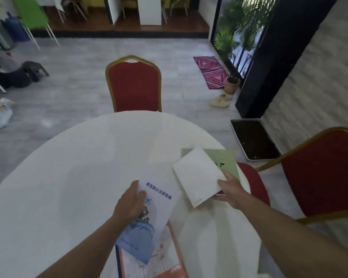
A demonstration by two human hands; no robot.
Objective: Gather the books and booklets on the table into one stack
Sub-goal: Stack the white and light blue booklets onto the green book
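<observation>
While left hand (131, 203) grips glossy booklet (157, 213) | right hand (230, 189) holds matte white book (197, 175)

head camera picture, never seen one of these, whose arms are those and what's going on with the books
There is no machine here: the one picture comes from a camera worn on a person's head, looking down at their own bare hands over a round white table. The left hand holds a white and blue booklet above an orange book lying near the table's edge. The right hand grips a plain white book, which overlaps a green book on the table.
</observation>
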